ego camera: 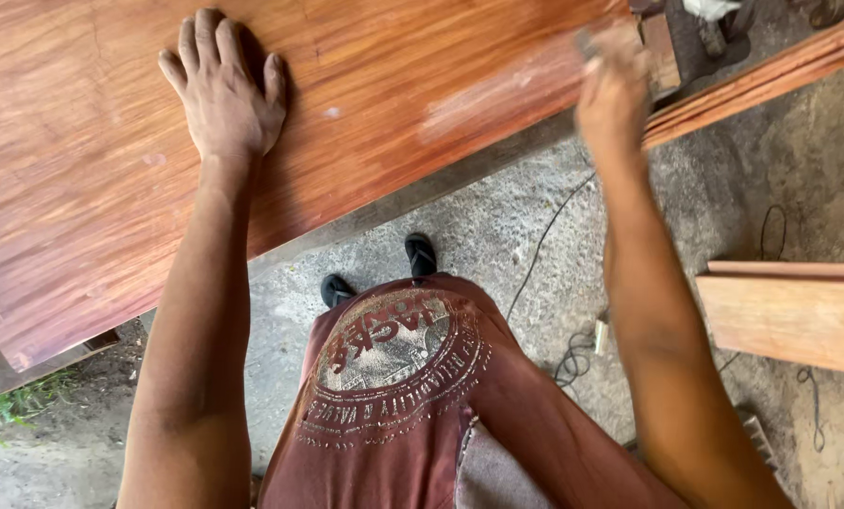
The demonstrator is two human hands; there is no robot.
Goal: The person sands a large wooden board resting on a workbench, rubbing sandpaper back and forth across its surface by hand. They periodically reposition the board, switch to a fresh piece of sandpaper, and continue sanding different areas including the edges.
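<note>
Flat, released left hand (222, 92) presses the wood panel (365, 104); blurred right hand (615, 90) grip: cannot tell.

Concrete floor (497, 217), rough and grey, daylit; black cables (544, 236); planks (789, 316) at right; weeds (16, 403) lower left.

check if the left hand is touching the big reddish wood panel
Touching. The head view shows the left hand pressed flat, palm down with fingers spread, on the reddish wood panel, with no gap visible.
</note>
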